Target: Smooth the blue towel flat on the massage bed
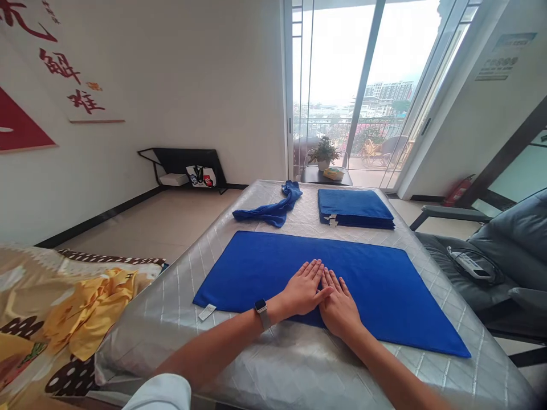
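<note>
A blue towel [367,285] lies spread flat across the silver quilted mattress [239,359], with a white tag at its near left corner. My left hand [304,287] rests palm down on the middle of the towel, fingers stretched out; a watch is on that wrist. Right beside it, my right hand [339,304] also lies flat on the cloth, its fingers extended and the two hands touching. Beyond the spread towel sits a neat stack of folded blue towels [354,206]. To its left is a crumpled blue towel [273,210].
At left, a patterned bedspread [25,285] holds a yellow cloth [100,310]. A dark armchair [448,245] with a power strip [470,265] stands at right. Behind the mattress, a chair carries a potted plant [323,152] before glass doors. A folded black frame [188,165] leans on the wall.
</note>
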`<state>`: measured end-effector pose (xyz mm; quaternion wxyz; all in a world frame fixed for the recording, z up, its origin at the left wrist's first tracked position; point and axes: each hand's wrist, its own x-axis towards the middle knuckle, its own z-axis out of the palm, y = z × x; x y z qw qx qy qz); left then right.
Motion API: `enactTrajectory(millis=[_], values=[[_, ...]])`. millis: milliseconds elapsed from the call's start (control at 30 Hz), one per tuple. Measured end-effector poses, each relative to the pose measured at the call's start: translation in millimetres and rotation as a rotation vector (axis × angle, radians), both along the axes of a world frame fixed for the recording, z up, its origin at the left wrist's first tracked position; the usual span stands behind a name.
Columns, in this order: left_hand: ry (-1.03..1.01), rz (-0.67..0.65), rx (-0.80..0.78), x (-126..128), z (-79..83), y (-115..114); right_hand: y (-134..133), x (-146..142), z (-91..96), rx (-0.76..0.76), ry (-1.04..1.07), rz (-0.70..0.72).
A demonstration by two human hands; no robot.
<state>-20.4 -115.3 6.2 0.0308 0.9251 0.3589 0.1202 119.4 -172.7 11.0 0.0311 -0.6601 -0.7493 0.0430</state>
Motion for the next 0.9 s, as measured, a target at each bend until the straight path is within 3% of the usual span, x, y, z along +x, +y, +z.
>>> enactTrajectory(millis=[100,200,300,500,567,667,900], values=[[0.024,0.076,-0.030,-7.2,-6.1,7.6,0.1,0.0,0.8,-0.001,0.019,0.005],[0.055,0.165,-0.036,-38.0,-9.7,11.2,0.6,0.3,0.7,-0.002,0.035,0.011],[0.092,0.260,-0.036,-86.7,-12.9,10.7,0.8,0.2,0.5,-0.004,0.043,0.000],[0.123,0.527,0.015,-209.1,-28.3,7.6,1.0,0.1,-0.2,0.000,0.041,0.002],[0.107,0.609,0.008,-237.5,-32.9,6.9,1.0,0.1,-0.3,-0.001,0.039,-0.006],[0.073,0.643,-0.001,-255.7,-36.4,5.8,1.1,0.0,0.2,-0.004,0.032,-0.010],[0.027,0.638,0.005,-251.4,-36.6,4.2,-0.5,16.0,-3.4,0.009,-0.009,-0.017]])
